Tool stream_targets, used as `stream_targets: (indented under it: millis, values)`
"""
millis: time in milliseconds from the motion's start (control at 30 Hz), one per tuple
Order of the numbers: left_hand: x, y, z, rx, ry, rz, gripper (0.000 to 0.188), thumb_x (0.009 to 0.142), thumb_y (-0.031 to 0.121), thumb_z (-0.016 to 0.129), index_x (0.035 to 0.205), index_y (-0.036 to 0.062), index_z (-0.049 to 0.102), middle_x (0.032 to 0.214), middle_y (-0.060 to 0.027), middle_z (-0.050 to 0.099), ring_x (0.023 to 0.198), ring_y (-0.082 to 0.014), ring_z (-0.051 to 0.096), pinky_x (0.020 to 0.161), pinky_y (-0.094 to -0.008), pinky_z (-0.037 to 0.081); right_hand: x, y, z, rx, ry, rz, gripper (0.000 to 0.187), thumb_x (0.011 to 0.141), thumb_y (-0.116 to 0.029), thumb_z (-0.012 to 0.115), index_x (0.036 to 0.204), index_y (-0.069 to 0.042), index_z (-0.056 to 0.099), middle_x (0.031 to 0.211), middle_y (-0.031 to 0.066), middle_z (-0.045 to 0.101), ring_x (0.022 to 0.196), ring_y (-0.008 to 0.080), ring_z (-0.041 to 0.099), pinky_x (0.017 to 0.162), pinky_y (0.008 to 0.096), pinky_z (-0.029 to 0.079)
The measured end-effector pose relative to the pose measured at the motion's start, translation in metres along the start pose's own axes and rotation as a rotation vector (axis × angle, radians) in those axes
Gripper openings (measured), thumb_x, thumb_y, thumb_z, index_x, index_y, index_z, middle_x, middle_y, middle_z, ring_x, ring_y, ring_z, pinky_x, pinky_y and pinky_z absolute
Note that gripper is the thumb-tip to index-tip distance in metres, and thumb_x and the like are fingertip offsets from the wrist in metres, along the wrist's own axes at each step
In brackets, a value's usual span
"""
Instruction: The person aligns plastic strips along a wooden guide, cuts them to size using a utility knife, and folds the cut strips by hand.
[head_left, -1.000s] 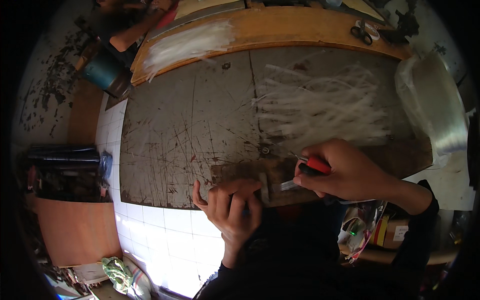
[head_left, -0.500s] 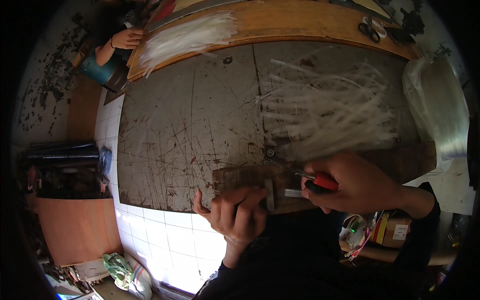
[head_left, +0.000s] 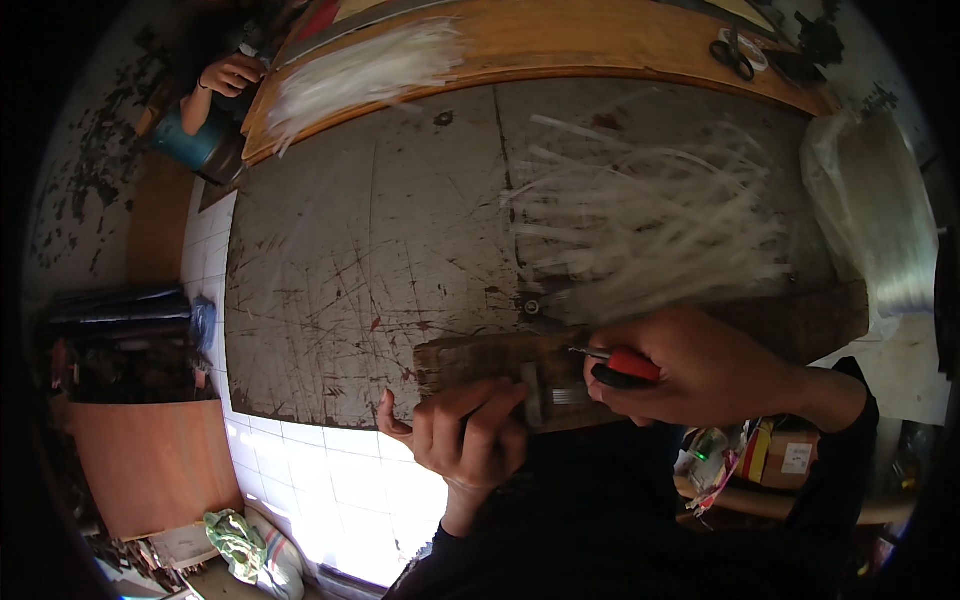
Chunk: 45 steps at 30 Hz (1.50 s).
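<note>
My right hand point(head_left: 690, 365) is closed around a tool with a red and black handle point(head_left: 632, 363) and a narrow metal tip pointing left. Below that tip, a small bundle of thin clear strips point(head_left: 568, 396) lies on the dark wooden board point(head_left: 470, 352), running left from under my right fingers. A slim grey bar point(head_left: 533, 395) stands across the board at the strips' left end. My left hand point(head_left: 465, 430) rests at the board's near edge, fingers curled and little finger sticking out. Its thumb and forefinger are pressed together beside the bar; what they pinch is hidden.
A loose heap of clear plastic strips point(head_left: 650, 215) covers the right of the scratched grey table point(head_left: 330, 250). More strips point(head_left: 365, 75) lie on a wooden board beyond, near another person's hand point(head_left: 232, 75). Black scissors point(head_left: 733, 55) lie far right; a clear plastic bag point(head_left: 865, 215) stands nearer.
The tool and my right hand have shifted slightly left, closer to the grey bar. Less of the strip bundle shows. The whole view has moved a little, and the other person's hand has shifted left.
</note>
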<state>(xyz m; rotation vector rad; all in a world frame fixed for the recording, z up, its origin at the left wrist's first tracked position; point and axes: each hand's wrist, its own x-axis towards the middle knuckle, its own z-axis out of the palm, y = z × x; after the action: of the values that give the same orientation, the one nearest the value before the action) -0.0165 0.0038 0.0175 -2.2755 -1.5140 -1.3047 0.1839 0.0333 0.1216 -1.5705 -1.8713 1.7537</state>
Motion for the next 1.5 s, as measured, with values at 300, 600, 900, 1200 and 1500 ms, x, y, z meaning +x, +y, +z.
stream_targets:
  millis: [300, 600, 900, 1200, 1500]
  values:
    - [0.006, 0.006, -0.002, 0.01, -0.004, 0.024, 0.019, 0.069, 0.002, 0.051, 0.075, 0.0184, 0.059, 0.072, 0.0049, 0.058, 0.07, -0.0119, 0.053, 0.104, -0.0457, 0.02, 0.001, 0.011, 0.007, -0.193, 0.111, -0.17, 0.017, 0.084, -0.016, 0.056, 0.077, -0.001, 0.056, 0.05, 0.0033, 0.057, 0.048, 0.0135, 0.059, 0.051, 0.0269, 0.046]
    - [0.001, 0.001, 0.0, 0.006, 0.007, 0.014, 0.023, 0.065, 0.011, 0.053, 0.079, 0.0256, 0.063, 0.076, 0.0117, 0.055, 0.07, -0.0064, 0.049, 0.104, -0.0468, 0.016, 0.003, 0.003, 0.002, -0.282, 0.087, -0.102, 0.027, 0.072, -0.019, 0.065, 0.083, 0.005, 0.059, 0.068, 0.0184, 0.06, 0.07, 0.0335, 0.062, 0.065, 0.0398, 0.049]
    - [0.0, 0.002, -0.008, -0.001, -0.036, 0.092, 0.015, 0.079, 0.031, 0.052, 0.08, 0.0296, 0.066, 0.085, 0.0099, 0.055, 0.082, -0.0088, 0.05, 0.104, -0.056, 0.012, 0.005, 0.004, 0.004, -0.298, 0.133, -0.11, 0.027, 0.072, -0.02, 0.065, 0.077, 0.006, 0.058, 0.067, 0.0196, 0.059, 0.071, 0.0338, 0.062, 0.065, 0.041, 0.048]
    - [0.001, 0.014, -0.019, 0.298, -0.151, 0.227, 0.024, 0.074, 0.05, 0.057, 0.085, 0.0314, 0.067, 0.097, 0.0104, 0.054, 0.104, -0.0118, 0.046, 0.097, -0.0727, 0.001, 0.006, 0.003, 0.003, -0.265, 0.112, -0.069, 0.031, 0.072, -0.022, 0.066, 0.076, 0.007, 0.056, 0.069, 0.0212, 0.058, 0.071, 0.0366, 0.061, 0.065, 0.0402, 0.048]
    - [0.016, 0.012, -0.023, 0.376, -0.223, 0.451, 0.033, 0.072, 0.059, 0.058, 0.086, 0.0298, 0.064, 0.097, 0.01, 0.054, 0.112, -0.0142, 0.045, 0.091, -0.078, -0.004, -0.036, 0.021, -0.014, -0.15, 0.179, 0.099, 0.023, 0.079, -0.022, 0.065, 0.073, -0.001, 0.055, 0.054, 0.0023, 0.056, 0.049, 0.0106, 0.057, 0.05, 0.0254, 0.043]
